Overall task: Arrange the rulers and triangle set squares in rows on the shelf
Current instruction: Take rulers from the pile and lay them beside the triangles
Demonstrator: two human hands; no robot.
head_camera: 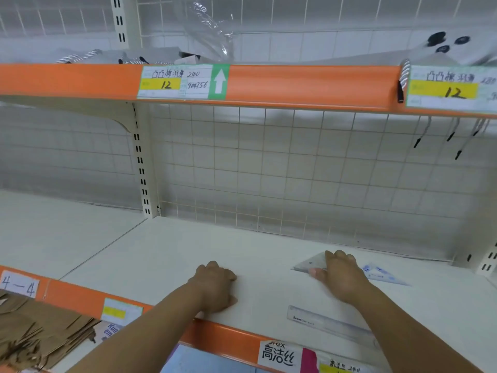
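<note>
Plainly, the coming move is governed by the right hand point(340, 277), since all three task things are found on the right half of the shelf point(161, 254). A clear set square point(309, 263) is gripped by that hand: the thumb is laid on its near edge and the fingers are curled over its far side, so that only its left corner is seen, pointing left. A second set square point(384, 274), printed in blue, is laid flat just beside the hand on its right, its tip pointed right. The ruler point(329, 323) is laid flat nearer the shelf front, apart from both set squares, its long axis run left to right and slanted toward the front at its right end. The left hand point(215, 286) is rested on the shelf well to the left of them all, its fingers loosely curled and nothing held. The step in hand is judged to be the placing of the gripped set square; no row is yet formed. Because the ruler is skewed to the shelf front and the set squares are pointed opposite ways, a turn of each piece is likely to be needed, and the right hand is the nearer for every one.
</note>
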